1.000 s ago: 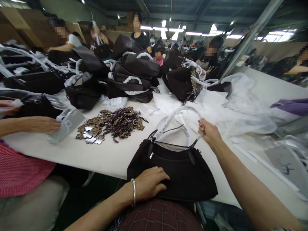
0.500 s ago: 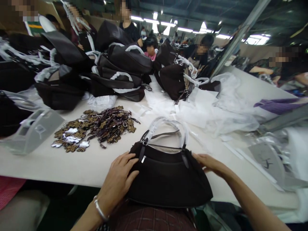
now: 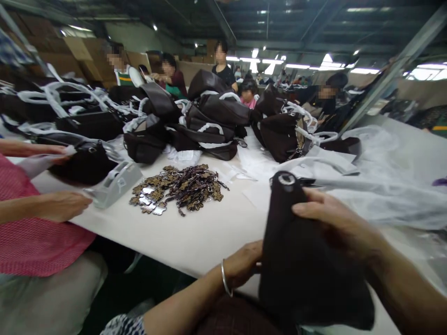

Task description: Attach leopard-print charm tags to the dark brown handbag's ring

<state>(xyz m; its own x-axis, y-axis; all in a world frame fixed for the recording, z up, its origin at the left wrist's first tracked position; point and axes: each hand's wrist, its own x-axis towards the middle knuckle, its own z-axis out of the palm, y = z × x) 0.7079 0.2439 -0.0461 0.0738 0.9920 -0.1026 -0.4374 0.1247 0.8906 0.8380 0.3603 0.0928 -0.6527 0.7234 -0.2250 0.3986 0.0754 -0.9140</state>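
— Where is the dark handbag [image 3: 300, 260] now?
— Stood on end at the near edge of the white worktop [image 3: 195, 232], between the person's two hands, its round metal fitting at the top.

— And the left hand [image 3: 244, 265]?
— Pressed against the bag's left side low down, fingers hidden behind the fabric. It seems to clasp the bag, though I cannot tell how firmly. A bangle [image 3: 226, 278] circles the wrist.

— The right hand [image 3: 335, 223]?
— Laid over the bag's upper right side, fingers curled around it, gripping.

— What else sits on the worktop?
— A heap of leopard-print charms [image 3: 178, 188] near the middle, a grey tape dispenser [image 3: 115, 184] toward the left edge with a neighbour's hand [image 3: 64, 204] just beside it, and piled dark bags [image 3: 209, 121] along the far edge.
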